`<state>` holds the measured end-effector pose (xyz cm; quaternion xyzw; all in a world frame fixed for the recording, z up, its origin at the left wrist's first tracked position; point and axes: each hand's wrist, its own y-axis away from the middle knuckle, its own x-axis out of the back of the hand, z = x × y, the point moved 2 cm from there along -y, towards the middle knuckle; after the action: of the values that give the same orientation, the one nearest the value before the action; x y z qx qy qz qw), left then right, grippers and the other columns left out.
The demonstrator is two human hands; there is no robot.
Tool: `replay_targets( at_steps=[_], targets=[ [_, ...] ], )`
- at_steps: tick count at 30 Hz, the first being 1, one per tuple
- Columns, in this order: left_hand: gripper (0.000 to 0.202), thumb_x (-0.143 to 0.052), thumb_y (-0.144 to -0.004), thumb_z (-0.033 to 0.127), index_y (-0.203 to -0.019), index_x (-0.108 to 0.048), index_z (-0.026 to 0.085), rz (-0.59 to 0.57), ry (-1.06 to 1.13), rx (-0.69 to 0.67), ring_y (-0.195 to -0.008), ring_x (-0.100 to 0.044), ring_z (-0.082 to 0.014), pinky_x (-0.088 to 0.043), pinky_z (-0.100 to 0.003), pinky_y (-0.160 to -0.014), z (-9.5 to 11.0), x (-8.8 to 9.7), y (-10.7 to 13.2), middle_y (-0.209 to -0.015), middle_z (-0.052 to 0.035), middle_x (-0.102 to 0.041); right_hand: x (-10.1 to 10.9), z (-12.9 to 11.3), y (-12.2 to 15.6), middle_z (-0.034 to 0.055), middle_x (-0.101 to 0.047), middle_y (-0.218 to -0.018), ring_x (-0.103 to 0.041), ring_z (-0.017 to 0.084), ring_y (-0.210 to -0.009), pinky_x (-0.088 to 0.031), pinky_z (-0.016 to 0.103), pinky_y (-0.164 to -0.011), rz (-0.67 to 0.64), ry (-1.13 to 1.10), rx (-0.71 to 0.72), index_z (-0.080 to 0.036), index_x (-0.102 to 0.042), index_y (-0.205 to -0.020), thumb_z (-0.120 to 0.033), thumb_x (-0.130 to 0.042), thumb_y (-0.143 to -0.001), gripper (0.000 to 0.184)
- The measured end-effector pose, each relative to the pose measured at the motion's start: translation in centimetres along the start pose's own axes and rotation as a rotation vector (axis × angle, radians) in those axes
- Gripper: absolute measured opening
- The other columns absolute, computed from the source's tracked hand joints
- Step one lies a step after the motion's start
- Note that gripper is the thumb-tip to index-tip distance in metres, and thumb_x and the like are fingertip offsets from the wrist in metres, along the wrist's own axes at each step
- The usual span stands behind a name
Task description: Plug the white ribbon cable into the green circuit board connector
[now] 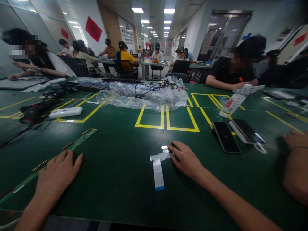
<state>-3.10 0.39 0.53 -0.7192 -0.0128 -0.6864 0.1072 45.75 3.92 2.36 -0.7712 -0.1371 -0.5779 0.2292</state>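
A long narrow green circuit board [84,138] lies slanted on the table at the left. My left hand [57,171] rests palm down across its middle, thumb apart and fingers stretched out, hiding part of the board. Near the centre, a white flat ribbon cable [158,173] with a blue end lies on the green tabletop. A strip of clear tape [160,156] crosses its upper part. With fingers extended and apart, my right hand [185,157] touches the right side of the tape and the cable's shiny upper end.
Crumpled clear plastic wrap [149,96] with black cables lies farther back. At right are a phone [226,137], a second phone [247,131] and a water bottle [234,101]. A white device [66,112] lies left. Another person's arm [297,166] rests at the right edge.
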Motion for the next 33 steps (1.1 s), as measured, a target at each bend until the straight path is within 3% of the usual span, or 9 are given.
replay_targets(
  at_steps=[2, 5, 8, 12, 16, 19, 24, 33],
  targets=[
    [0.071, -0.021, -0.096, 0.055, -0.128, -0.057, 0.004, -0.026, -0.06, 0.013, -0.121, -0.054, -0.0462, -0.051, -0.061, -0.089, 0.7, -0.3, -0.2, -0.137, -0.023, -0.057, 0.0, -0.2, -0.1, 0.0154, -0.054, -0.143, -0.049, 0.033, -0.133, -0.043, 0.056, -0.107, -0.007, 0.008, -0.012, -0.02, -0.057, -0.137, -0.026, -0.053, -0.095, 0.043],
    [0.072, -0.023, -0.097, 0.052, -0.135, -0.053, -0.001, -0.023, -0.05, -0.094, -0.13, -0.049, -0.0403, -0.044, -0.056, -0.103, 3.7, -0.4, -0.3, -0.143, -0.0242, -0.051, 0.0, -0.3, -0.1, 0.0164, -0.054, -0.142, -0.049, 0.033, -0.132, -0.042, 0.055, -0.107, -0.018, 0.023, -0.006, -0.018, -0.057, -0.137, -0.026, -0.052, -0.095, 0.043],
    [0.067, -0.03, -0.096, 0.051, -0.139, -0.053, 0.006, -0.013, 0.035, -0.257, -0.134, -0.047, -0.0357, -0.039, -0.052, -0.111, 8.7, 0.1, 0.1, -0.147, -0.02, -0.049, 0.2, -0.3, -0.1, 0.0167, -0.053, -0.143, -0.049, 0.033, -0.132, -0.043, 0.055, -0.107, -0.026, 0.032, 0.002, -0.019, -0.057, -0.138, -0.026, -0.052, -0.095, 0.043],
    [0.056, -0.032, -0.099, 0.049, -0.143, -0.051, 0.02, -0.098, 0.167, -0.466, -0.138, -0.043, -0.0322, -0.04, -0.052, -0.109, 17.0, 1.7, 0.3, -0.152, -0.013, -0.044, 0.5, -0.3, 0.0, 0.0171, -0.053, -0.143, -0.049, 0.033, -0.132, -0.043, 0.055, -0.106, -0.025, 0.036, 0.0, -0.019, -0.057, -0.137, -0.025, -0.052, -0.095, 0.043],
    [0.051, -0.036, -0.1, 0.043, -0.143, -0.05, 0.02, -0.165, 0.219, -0.624, -0.137, -0.043, -0.0332, -0.04, -0.054, -0.108, 24.2, 3.4, -0.8, -0.151, -0.0141, -0.045, 0.8, -0.2, 0.1, 0.0178, -0.052, -0.143, -0.046, 0.034, -0.135, -0.04, 0.056, -0.109, -0.001, 0.029, 0.024, -0.018, -0.059, -0.135, -0.024, -0.055, -0.093, 0.042],
    [0.044, -0.038, -0.1, 0.037, -0.137, -0.055, 0.02, -0.157, 0.255, -0.761, -0.128, -0.049, -0.0317, -0.044, -0.052, -0.103, 27.8, 4.4, -1.7, -0.143, -0.0142, -0.052, 0.7, 0.0, 0.0, 0.0189, -0.051, -0.144, -0.043, 0.035, -0.137, -0.036, 0.056, -0.111, 0.012, 0.033, 0.037, -0.017, -0.06, -0.134, -0.022, -0.056, -0.092, 0.042],
    [0.031, -0.047, -0.098, 0.028, -0.122, -0.066, 0.022, -0.089, 0.339, -0.872, -0.112, -0.054, -0.0269, -0.048, -0.045, -0.095, 30.2, 4.5, -2.5, -0.128, -0.0108, -0.061, 0.5, 0.3, 0.0, 0.0199, -0.052, -0.143, -0.045, 0.035, -0.135, -0.035, 0.056, -0.112, 0.011, 0.022, 0.053, -0.016, -0.06, -0.134, -0.022, -0.054, -0.093, 0.042],
    [0.025, -0.054, -0.096, 0.027, -0.114, -0.071, 0.025, -0.043, 0.465, -0.854, -0.106, -0.054, -0.0236, -0.049, -0.041, -0.089, 29.7, 2.9, -3.7, -0.128, -0.0063, -0.064, 0.3, -0.3, -0.1, 0.0203, -0.049, -0.145, -0.045, 0.034, -0.135, -0.036, 0.054, -0.111, -0.015, 0.042, 0.016, -0.017, -0.056, -0.139, -0.027, -0.051, -0.096, 0.045]
  ],
)
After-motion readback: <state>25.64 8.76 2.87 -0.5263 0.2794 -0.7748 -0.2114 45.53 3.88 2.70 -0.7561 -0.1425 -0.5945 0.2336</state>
